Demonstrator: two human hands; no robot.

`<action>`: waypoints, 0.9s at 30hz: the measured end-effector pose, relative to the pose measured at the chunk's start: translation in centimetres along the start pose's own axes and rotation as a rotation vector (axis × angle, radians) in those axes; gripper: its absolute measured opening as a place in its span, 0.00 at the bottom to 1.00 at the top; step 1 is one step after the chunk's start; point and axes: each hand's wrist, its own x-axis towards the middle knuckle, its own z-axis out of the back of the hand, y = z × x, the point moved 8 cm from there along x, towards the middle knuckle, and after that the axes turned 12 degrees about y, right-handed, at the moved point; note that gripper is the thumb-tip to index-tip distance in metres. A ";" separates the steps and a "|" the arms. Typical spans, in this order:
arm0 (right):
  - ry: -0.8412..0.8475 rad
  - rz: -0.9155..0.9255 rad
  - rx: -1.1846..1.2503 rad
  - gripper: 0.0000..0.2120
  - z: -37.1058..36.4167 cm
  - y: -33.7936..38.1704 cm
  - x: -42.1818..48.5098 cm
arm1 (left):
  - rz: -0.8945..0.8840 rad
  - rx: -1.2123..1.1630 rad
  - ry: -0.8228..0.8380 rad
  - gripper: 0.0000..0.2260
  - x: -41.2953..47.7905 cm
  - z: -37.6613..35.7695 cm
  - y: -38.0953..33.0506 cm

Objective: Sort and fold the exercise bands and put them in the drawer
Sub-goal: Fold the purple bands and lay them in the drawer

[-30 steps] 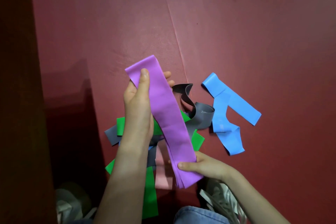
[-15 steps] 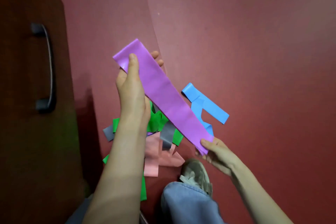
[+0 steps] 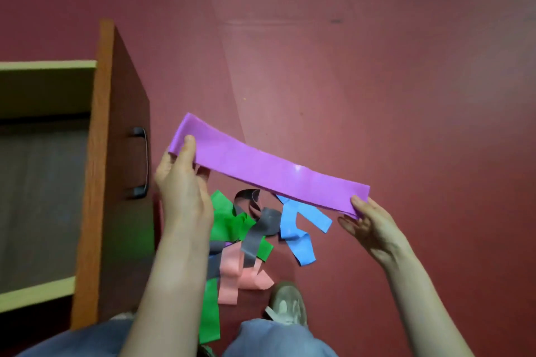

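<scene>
I hold a purple exercise band (image 3: pixel 269 169) stretched flat in the air. My left hand (image 3: pixel 182 182) pinches its left end beside the drawer front, and my right hand (image 3: pixel 368 220) pinches its right end. Below it on the red floor lies a loose pile: a green band (image 3: pixel 229 222), a grey band (image 3: pixel 262 226), a blue band (image 3: pixel 295 226) and a pink band (image 3: pixel 235 272). The open drawer (image 3: pixel 87 182) stands at the left, its brown front carrying a dark handle (image 3: pixel 140 165). Its inside looks dim and grey.
My shoe (image 3: pixel 287 306) and jeans-clad legs (image 3: pixel 272 339) are at the bottom, just below the pile. The red floor (image 3: pixel 377 66) stretches away to the right and beyond. Pale wooden drawer sides (image 3: pixel 46 65) run along the left edge.
The view has risen and pulled back, so the open drawer shows. The purple band has swung from a steep diagonal to nearly level, with my right hand moved out to the right.
</scene>
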 end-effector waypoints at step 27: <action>0.312 -0.002 -0.426 0.07 -26.6 0.5 -3.3 | 0.060 0.904 -0.102 0.09 -2.0 20.9 -25.5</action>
